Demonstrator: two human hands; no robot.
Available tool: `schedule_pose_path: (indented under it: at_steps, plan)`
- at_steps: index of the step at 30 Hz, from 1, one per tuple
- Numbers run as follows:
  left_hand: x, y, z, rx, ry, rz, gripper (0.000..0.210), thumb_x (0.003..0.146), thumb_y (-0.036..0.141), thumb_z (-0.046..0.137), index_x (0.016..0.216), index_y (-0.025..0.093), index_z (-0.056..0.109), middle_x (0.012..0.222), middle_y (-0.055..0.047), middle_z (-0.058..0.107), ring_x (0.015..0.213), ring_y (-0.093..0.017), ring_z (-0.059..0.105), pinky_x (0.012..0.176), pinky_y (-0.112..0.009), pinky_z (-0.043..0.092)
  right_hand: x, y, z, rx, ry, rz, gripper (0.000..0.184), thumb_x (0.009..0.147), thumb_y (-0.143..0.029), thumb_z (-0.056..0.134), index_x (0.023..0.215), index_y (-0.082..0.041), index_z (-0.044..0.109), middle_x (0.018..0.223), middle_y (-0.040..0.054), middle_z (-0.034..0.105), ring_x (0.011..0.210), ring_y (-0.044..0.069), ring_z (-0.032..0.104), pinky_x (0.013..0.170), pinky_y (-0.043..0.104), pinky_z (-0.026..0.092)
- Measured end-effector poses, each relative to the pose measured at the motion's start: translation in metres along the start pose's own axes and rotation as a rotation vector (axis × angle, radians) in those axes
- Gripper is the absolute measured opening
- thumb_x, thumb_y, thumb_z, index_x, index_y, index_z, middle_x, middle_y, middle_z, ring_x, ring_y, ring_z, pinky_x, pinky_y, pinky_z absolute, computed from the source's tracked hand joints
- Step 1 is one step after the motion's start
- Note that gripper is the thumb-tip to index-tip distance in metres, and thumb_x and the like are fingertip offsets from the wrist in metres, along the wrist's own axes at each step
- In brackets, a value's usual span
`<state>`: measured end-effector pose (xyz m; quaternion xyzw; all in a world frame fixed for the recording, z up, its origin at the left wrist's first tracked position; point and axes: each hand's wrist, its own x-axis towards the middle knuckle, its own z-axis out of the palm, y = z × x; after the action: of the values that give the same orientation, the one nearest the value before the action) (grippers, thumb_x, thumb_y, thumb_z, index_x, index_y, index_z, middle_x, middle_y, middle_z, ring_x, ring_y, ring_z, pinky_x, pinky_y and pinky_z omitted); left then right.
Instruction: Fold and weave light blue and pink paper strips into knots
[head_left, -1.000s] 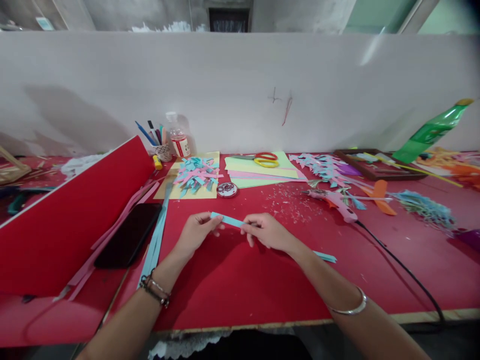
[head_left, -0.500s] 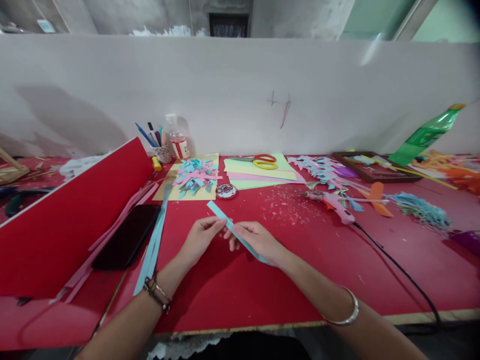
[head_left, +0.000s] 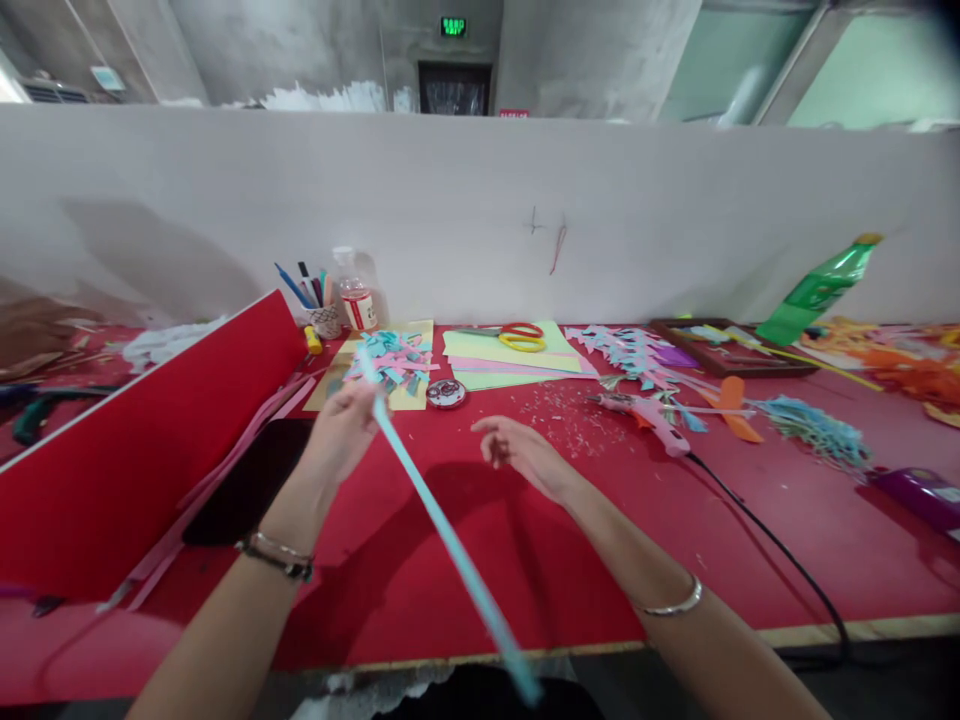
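My left hand [head_left: 346, 422] is raised above the red table, its fingers closed on a long light-blue paper strip [head_left: 442, 530]. The strip slants down to the right past the table's front edge, its lower end blurred. To the right, my right hand [head_left: 525, 455] hovers over the table with nothing in it, fingers apart and loosely bent. Just beyond my left hand, a heap of short blue and pink paper pieces [head_left: 405, 362] lies on a yellow sheet [head_left: 330, 390]. A small round patterned tin [head_left: 446, 394] lies between the hands, farther back.
Yellow-handled scissors [head_left: 521, 338] rest on coloured sheets [head_left: 480, 372]. A pink glue gun [head_left: 652, 420] with a black cord lies at right, near fringed paper pieces [head_left: 814, 430]. A red board [head_left: 180, 460] leans at left beside a black phone [head_left: 247, 490]. A green bottle [head_left: 821, 285] tilts at the back right.
My right hand has let go of the blue strip. My left hand has lifted the strip up and to the left, so it now hangs at full length. The view has tilted up slightly.
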<state>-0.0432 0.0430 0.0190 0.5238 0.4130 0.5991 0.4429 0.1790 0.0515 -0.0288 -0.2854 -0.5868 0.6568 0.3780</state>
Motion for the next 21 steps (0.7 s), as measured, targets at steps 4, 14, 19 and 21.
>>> schedule_pose_path:
  at_steps: [4, 14, 19, 21]
  plan:
    - [-0.011, -0.010, 0.036, 0.534, -0.498, -0.074, 0.029, 0.065, 0.034, 0.054, 0.045, 0.013, 0.049, 0.040, 0.005, 0.040, 0.040, -0.005, 0.033, 0.040, -0.018, 0.024, 0.001, 0.004, 0.000, 0.060, 0.073, -0.056, 0.035, 0.076, -0.047, 0.035, 0.095, -0.019, 0.046, 0.059, -0.0021, 0.049, 0.050, 0.008, 0.044, 0.047, 0.021, 0.034]
    - [-0.025, -0.059, 0.056, 0.586, -0.502, -0.103, 0.031, 0.068, 0.041, 0.047, 0.056, 0.014, 0.055, 0.044, 0.004, 0.042, 0.041, -0.007, 0.037, 0.041, -0.018, 0.026, 0.002, 0.011, -0.001, -0.288, 0.156, 0.035, 0.026, 0.066, -0.039, 0.053, 0.064, -0.013, 0.057, 0.053, -0.0027, 0.051, 0.045, 0.006, 0.041, 0.048, 0.020, 0.033]
    - [-0.029, -0.059, 0.061, 0.587, -0.379, 0.016, 0.035, 0.075, 0.040, 0.039, 0.056, 0.014, 0.053, 0.049, 0.004, 0.041, 0.049, -0.008, 0.038, 0.047, -0.018, 0.028, 0.002, 0.010, 0.001, -0.244, 0.188, -0.012, 0.023, 0.066, -0.035, 0.054, 0.064, -0.013, 0.058, 0.054, -0.0025, 0.049, 0.049, 0.006, 0.041, 0.049, 0.020, 0.032]
    - [-0.030, -0.058, 0.064, 0.584, -0.342, 0.032, 0.036, 0.076, 0.040, 0.038, 0.056, 0.013, 0.053, 0.048, 0.004, 0.041, 0.049, -0.008, 0.038, 0.047, -0.018, 0.028, 0.002, 0.009, 0.002, -0.217, 0.204, -0.027, 0.022, 0.065, -0.035, 0.055, 0.063, -0.013, 0.057, 0.054, -0.0030, 0.048, 0.049, 0.006, 0.040, 0.050, 0.020, 0.032]
